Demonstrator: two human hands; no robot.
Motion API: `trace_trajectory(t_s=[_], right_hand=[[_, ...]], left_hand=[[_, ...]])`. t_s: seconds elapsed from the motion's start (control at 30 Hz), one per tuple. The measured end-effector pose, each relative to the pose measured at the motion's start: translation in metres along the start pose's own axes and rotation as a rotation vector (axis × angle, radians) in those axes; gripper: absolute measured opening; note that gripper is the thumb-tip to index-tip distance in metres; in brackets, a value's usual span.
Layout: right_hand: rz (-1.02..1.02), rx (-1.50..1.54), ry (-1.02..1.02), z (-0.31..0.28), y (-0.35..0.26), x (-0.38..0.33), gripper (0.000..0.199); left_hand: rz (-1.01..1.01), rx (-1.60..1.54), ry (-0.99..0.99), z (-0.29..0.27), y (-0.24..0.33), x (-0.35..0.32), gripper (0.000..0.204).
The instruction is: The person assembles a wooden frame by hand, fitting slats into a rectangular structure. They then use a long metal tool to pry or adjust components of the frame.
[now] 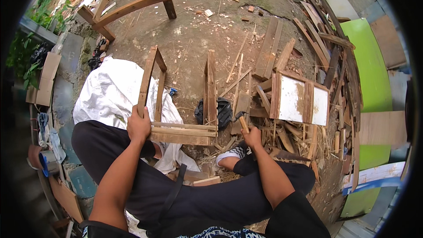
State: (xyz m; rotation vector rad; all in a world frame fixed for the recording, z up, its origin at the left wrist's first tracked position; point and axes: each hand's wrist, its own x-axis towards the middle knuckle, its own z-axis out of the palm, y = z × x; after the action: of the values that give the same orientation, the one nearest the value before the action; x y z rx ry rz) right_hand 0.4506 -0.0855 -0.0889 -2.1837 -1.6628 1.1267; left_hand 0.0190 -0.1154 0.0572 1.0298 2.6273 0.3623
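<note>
Holding the wooden frame (pixel 183 138) near its left corner, the left grip (pixel 139 126) was wrapped round the wood; the right grip (pixel 252 137) was clamped on the hammer (pixel 243 122), whose head was apart from the frame. The frame stood just left of the hammer, partly in front of the white sack (pixel 105 90). Its near rails and two sides looked already joined, but no rail spanned the far end; how much work was left could not be told.

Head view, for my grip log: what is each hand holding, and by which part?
Left hand: the wooden frame, at its near left corner. Right hand: the hammer, by its handle.
</note>
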Motion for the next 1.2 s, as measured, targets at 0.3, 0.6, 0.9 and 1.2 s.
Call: trace_trajectory(t_s=[0.3, 0.6, 0.9, 1.2], right_hand=[[-0.035, -0.008, 0.052, 0.025, 0.013, 0.03, 0.038], [-0.302, 0.013, 0.055, 0.05, -0.045, 0.027, 0.039], [0.059, 0.704, -0.35, 0.044, -0.076, 0.064, 0.059], [-0.189, 0.555, -0.22, 0.011, -0.174, -0.015, 0.074]], left_hand=[[0.002, 0.029, 0.015, 0.003, -0.001, 0.001, 0.044], [0.027, 0.005, 0.026, 0.003, -0.004, 0.002, 0.04], [0.047, -0.058, 0.019, 0.007, -0.01, 0.006, 0.04], [0.054, -0.109, -0.054, 0.01, -0.019, 0.014, 0.041]])
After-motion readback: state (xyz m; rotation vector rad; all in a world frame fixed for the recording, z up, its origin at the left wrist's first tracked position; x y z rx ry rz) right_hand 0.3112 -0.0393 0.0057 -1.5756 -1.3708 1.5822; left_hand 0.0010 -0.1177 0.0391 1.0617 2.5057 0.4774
